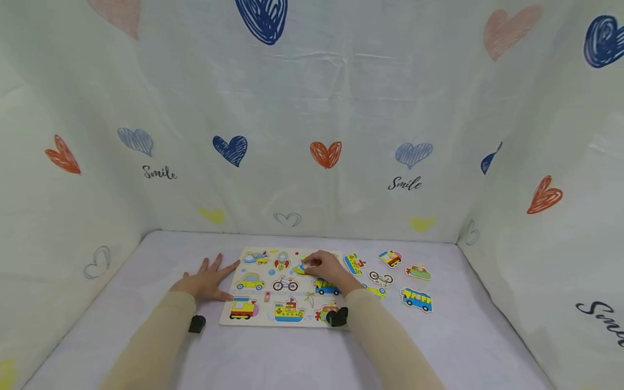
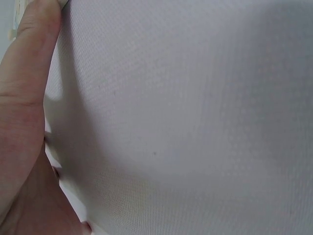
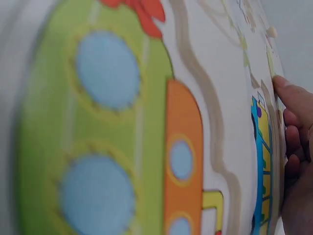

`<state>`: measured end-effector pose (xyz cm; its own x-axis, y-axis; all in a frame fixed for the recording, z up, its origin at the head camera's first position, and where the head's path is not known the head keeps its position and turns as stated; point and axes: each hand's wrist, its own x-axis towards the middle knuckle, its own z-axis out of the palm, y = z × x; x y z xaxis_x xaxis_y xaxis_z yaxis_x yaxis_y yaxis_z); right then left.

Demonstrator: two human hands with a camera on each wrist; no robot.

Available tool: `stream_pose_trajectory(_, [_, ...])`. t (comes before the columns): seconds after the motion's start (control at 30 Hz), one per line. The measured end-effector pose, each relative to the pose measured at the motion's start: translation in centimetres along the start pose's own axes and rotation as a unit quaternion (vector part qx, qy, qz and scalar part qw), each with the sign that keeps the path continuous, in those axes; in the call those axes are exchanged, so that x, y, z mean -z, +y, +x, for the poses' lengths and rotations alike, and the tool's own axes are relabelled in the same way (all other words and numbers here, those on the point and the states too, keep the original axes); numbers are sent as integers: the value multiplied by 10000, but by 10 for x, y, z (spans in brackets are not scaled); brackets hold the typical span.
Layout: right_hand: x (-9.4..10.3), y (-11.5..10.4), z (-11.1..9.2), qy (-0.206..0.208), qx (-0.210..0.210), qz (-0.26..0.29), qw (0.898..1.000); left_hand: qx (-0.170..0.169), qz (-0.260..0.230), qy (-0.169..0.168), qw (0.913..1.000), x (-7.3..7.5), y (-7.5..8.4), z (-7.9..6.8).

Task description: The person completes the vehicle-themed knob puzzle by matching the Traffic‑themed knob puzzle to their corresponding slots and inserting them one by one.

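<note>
Pinching the UFO [image 1: 299,269] in the board's [image 1: 265,315] top row, the right hand [image 1: 329,270] had its fingers clamped; the left hand's [image 1: 205,281] were spread. UFO looked light, stiff, maybe slick, so gripping its rim seemed smartest.

1. Puzzle board [image 1: 265,319]: smooth, wood-like, its printed face flat and lightly satin
2. Loose bus piece [image 1: 416,300]: smooth printed face, seemingly the same board
3. Small knob [image 3: 272,32]: pale, wood-like, smooth
4. Table cover [image 1: 273,357]: matt cloth, finely woven grain
5. Backdrop [image 1: 370,108]: creased sheet with a faint sheen, cloth or plastic unclear
6. Sleeve [image 1: 151,346]: soft matt cloth
7. Wrist device [image 1: 197,324]: dark, plastic-looking
</note>
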<state>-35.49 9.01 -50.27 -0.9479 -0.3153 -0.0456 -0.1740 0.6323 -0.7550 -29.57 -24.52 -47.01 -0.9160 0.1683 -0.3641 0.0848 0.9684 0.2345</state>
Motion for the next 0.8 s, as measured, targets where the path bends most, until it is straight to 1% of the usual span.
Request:
stream_pose_trajectory(0.1, [-1,-3,-1,66,95,16,9999,-53,9,21,10000,1,-1,-1])
stream_pose_trajectory(0.27, [4,-2,-8,177,83,105,9998,-97,-51,-29,9999,1,-3,-1])
stream_pose_trajectory(0.43, [21,2,-20,361,79,317,9988,-87,-29,-29,10000,-2,-5,2])
stream_pose_trajectory(0.5, [30,4,-25,400,82,457,9981,-97,2,-21,10000,0,-3,2])
stream_pose_trajectory(0.57, [38,7,-30,426,-15,550,9976,-118,26,-18,9999,1,-1,1])
stream_pose_trajectory(0.73, [52,11,-42,560,-88,408,9976,-155,64,-20,9999,5,1,-2])
stream_pose_trajectory(0.8, [57,11,-48,603,-55,360,9975,-150,62,-25,9999,5,1,-2])
